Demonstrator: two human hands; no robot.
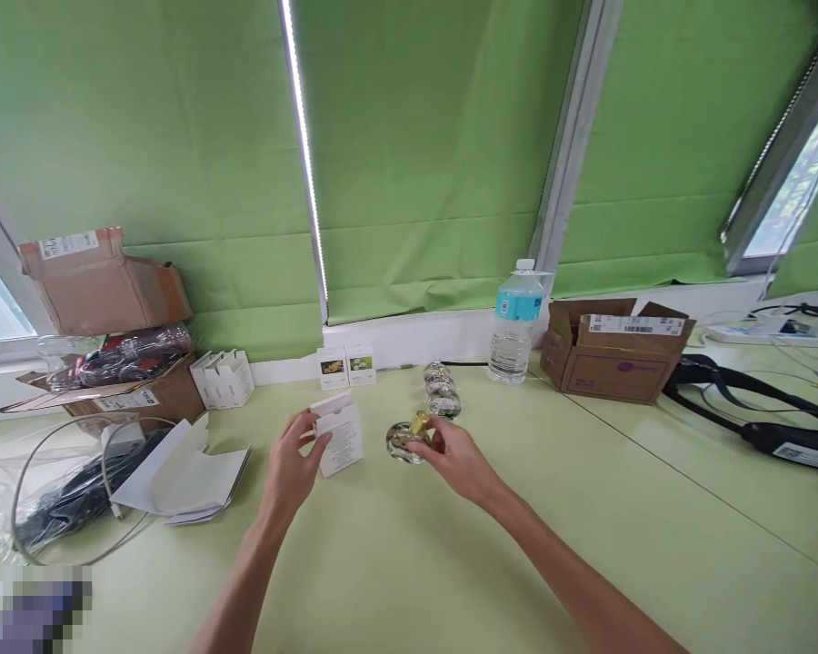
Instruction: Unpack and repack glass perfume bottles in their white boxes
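Between the thumb and fingers of my left hand (292, 468) is a small white carton (344, 442), upright with its top flap raised and printed text facing me. My right hand (460, 457) pinches a round clear glass bottle (399, 443) by its gold cap (419, 421). The bottle is tilted, just right of the carton; whether it touches the table is hard to tell. Behind it stands a short row of similar round glass pieces (443, 392). Two white cartons with small pictures (333, 367) stand by the wall.
More white cartons (224, 380) are at the left, beside stacked cardboard boxes (109, 291). Folded white paper (184, 477) and a cable lie nearer. At the right are a water bottle (511, 341), an opened cardboard box (613, 363) and a black strapped device (777, 434).
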